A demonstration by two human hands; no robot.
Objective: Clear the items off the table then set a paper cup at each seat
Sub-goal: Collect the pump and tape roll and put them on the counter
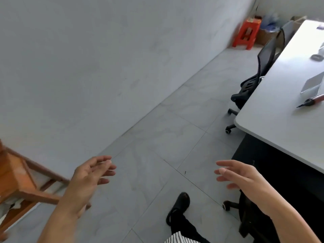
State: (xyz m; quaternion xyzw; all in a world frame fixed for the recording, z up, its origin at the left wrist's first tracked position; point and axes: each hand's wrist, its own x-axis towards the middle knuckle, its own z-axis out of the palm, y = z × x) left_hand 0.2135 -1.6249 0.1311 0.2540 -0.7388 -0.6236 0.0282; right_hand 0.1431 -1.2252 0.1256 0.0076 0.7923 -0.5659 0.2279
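The items I have to clear lie at the right edge of the frame on the white rectangular table [273,95]. Nearest is a slim tool with a dark pointed tip and a reddish-brown handle [310,102]. I judge it light, rigid and apt to roll, so I would pinch it at the thicker handle, away from the point. Just above it lies a flat silvery slab [313,84], probably smooth and hard to lift, best taken by an edge. Further up is a small dark round thing [317,57], too blurred to name. No paper cups show. My left hand [89,174] and right hand [243,176] hang over the grey floor tiles at the bottom of the frame, fingers spread, holding nothing. A black mesh office chair [263,67] stands against the table's left side.
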